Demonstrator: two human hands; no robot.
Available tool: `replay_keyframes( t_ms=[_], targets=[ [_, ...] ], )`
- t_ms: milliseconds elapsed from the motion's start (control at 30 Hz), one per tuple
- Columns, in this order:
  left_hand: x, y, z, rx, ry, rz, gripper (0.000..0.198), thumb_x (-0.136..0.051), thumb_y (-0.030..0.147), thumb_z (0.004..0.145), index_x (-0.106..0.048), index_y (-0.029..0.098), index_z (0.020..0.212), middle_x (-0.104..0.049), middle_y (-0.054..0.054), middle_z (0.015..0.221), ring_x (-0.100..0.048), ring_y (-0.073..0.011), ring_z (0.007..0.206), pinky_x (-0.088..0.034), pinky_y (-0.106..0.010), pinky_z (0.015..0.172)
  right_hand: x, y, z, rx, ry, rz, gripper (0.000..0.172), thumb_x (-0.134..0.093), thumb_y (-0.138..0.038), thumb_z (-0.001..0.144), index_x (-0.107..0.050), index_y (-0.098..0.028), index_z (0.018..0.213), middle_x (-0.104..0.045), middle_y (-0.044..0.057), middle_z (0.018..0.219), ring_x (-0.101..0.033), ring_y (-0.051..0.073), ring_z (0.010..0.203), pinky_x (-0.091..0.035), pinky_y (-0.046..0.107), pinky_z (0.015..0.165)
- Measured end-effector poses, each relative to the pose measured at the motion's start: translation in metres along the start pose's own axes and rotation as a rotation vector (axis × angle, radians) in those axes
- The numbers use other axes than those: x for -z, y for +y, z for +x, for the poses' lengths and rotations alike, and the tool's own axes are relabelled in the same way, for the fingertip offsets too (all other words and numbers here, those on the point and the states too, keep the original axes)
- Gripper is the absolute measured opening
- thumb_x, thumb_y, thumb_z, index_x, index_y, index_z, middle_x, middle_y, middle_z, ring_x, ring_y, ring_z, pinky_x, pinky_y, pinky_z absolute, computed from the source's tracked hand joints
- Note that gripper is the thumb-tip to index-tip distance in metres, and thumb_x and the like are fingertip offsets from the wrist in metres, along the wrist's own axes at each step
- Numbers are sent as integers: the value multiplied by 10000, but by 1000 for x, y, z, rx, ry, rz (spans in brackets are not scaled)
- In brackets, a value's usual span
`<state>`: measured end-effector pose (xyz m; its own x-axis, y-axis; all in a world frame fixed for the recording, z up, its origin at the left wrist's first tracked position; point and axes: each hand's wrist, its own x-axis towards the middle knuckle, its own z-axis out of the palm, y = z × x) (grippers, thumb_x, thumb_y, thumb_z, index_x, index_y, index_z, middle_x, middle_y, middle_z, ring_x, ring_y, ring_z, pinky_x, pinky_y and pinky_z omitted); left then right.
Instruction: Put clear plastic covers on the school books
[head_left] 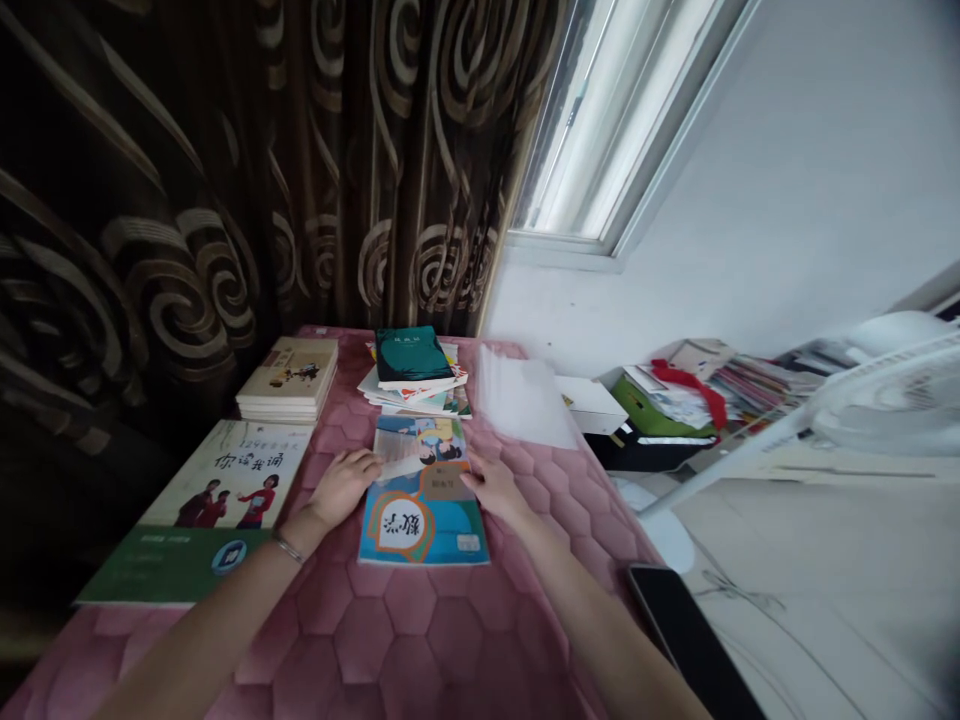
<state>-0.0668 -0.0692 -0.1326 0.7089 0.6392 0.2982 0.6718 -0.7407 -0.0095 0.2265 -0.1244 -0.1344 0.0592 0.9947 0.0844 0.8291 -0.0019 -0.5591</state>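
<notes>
A blue textbook (442, 530) with an orange ring and cartoon children on its cover lies flat on the pink quilted surface (405, 640), its print upside down from my view. At its left edge is my left hand (349, 485), fingers bent together and touching the cover. My right hand (491, 485) is at the right edge, with fingertips on the book's side. Both hands seem to grip the book between them. Just beyond it sits a small pile of books topped by a dark teal one (412, 357).
On the left are a stack of tan books (289, 375) and a large green-and-white book (225, 480). White sheets (529, 400) lie back right. A black phone-like object (690, 630) is at the right edge. Beyond stand a white fan (877, 390), a green box (649, 410) and papers.
</notes>
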Motion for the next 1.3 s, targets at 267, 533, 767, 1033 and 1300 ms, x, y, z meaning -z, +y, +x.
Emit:
replay_keyframes(
  t_ms=[267, 533, 767, 1033, 1300],
  targets=[
    [4, 8, -1, 76, -13, -26, 298, -542, 81, 859, -683, 236, 1070, -684, -50, 1201, -584, -251, 1113, -463, -440, 909, -3, -9, -8, -32, -38, -170, 466, -462, -251, 924, -494, -191, 1385, -602, 114, 1314, -590, 261, 1163, -462, 381, 957],
    [8, 44, -35, 83, 35, -181, 322, -516, 86, 868, -683, 230, 1102, -653, -56, 1249, -553, -220, 1193, -462, -410, 1008, -11, -1, -47, 2, 12, -398, 404, -358, -329, 984, -541, -311, 1343, -718, 69, 1075, -700, 206, 863, -534, 280, 697],
    [-4, 34, -47, 111, 75, -456, 281, -513, 192, 901, -692, 269, 1104, -651, -15, 1260, -587, -168, 1173, -484, -351, 1017, -14, 7, -50, 72, 25, -378, 399, -376, -282, 977, -553, -297, 1335, -702, 65, 1115, -687, 187, 889, -529, 273, 770],
    [1, 47, -45, 86, 97, -312, 318, -542, 82, 846, -703, 254, 1059, -663, -34, 1216, -582, -202, 1141, -478, -403, 1011, -7, -5, -59, 108, 81, -364, 351, -437, -248, 947, -645, -251, 1231, -654, 98, 1060, -628, 197, 907, -508, 306, 811],
    [17, 112, -50, 88, 13, -324, 216, -638, 252, 831, -682, 205, 1037, -661, -80, 1100, -598, -249, 1034, -510, -430, 911, -23, -52, -107, 394, -16, -96, 358, -655, -350, 807, -637, -219, 1140, -579, 91, 1254, -505, 264, 1166, -402, 447, 1031]
  ],
)
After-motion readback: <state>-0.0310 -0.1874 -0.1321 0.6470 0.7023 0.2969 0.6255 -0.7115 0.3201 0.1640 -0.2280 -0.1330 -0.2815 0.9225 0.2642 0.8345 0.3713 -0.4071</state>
